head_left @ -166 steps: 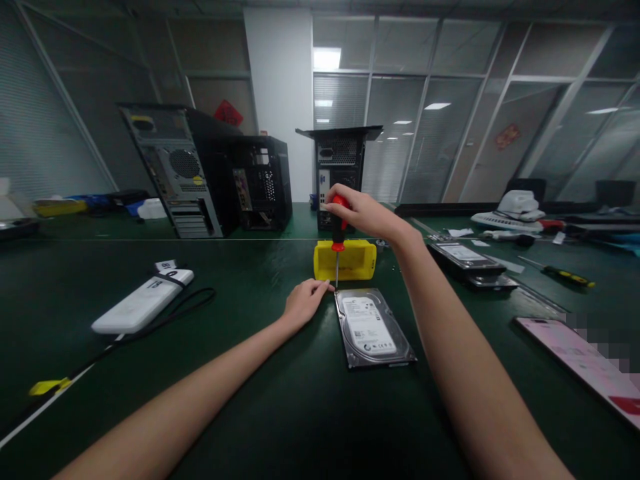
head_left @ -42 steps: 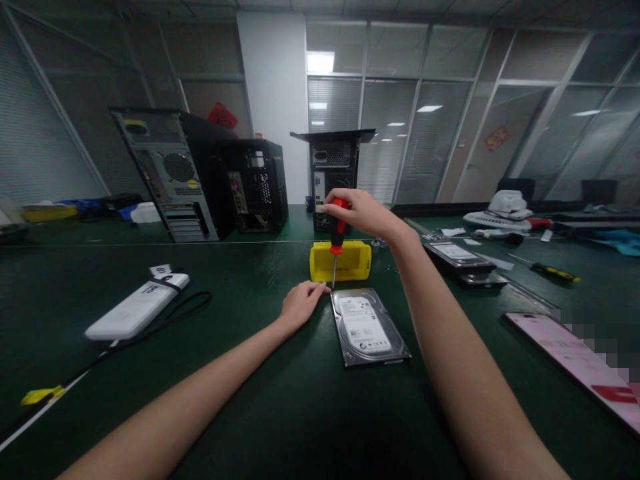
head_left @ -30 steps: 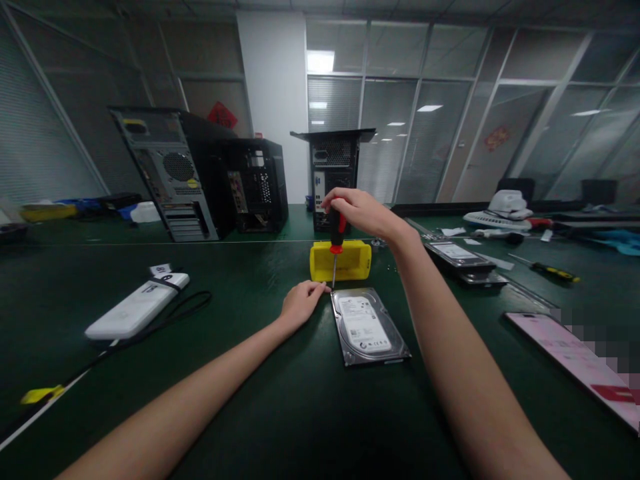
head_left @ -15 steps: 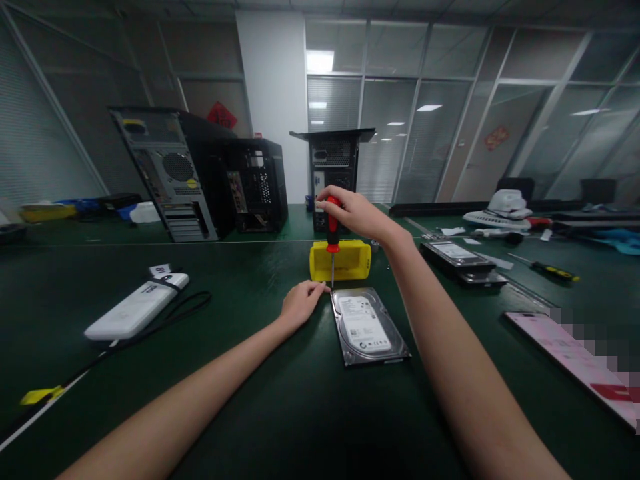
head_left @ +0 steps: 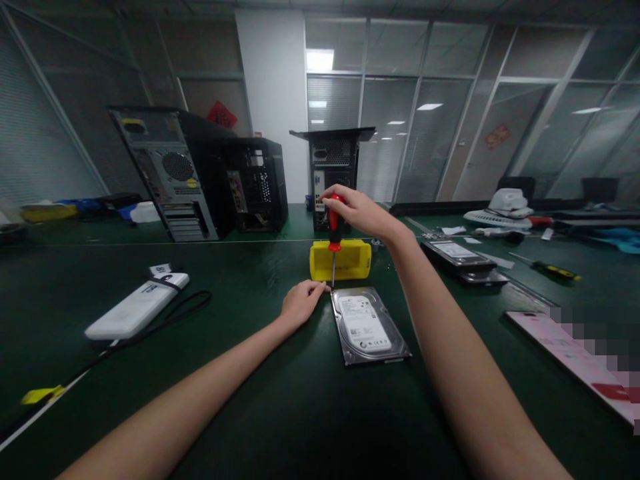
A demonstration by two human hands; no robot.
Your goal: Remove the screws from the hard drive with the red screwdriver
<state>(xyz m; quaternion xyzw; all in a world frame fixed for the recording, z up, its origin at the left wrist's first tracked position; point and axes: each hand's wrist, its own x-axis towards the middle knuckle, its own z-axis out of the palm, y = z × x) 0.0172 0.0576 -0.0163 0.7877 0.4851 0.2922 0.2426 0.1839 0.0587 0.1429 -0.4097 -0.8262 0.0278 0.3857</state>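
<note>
My right hand (head_left: 357,210) is wrapped round the red and black handle of a screwdriver (head_left: 335,230). The shaft points down, its tip at the far left corner of a silver hard drive (head_left: 364,327) lying label up on the green table (head_left: 250,400). Beside that corner rests my left hand (head_left: 301,303), its fingers together and fingertips close to the screwdriver's tip; whether they pinch something small cannot be made out. Just behind the drive stands a yellow bin (head_left: 350,260), its open side facing me.
A white power strip (head_left: 135,310) with a black cable lies left. Computer cases (head_left: 200,167) stand at the back. To the right are stacked drives (head_left: 460,257), a yellow and black screwdriver (head_left: 553,270) and a pink tray-like panel (head_left: 565,353).
The screwdriver's handle and my right hand have shifted very slightly to the right. My left hand and the hard drive have stayed in place.
</note>
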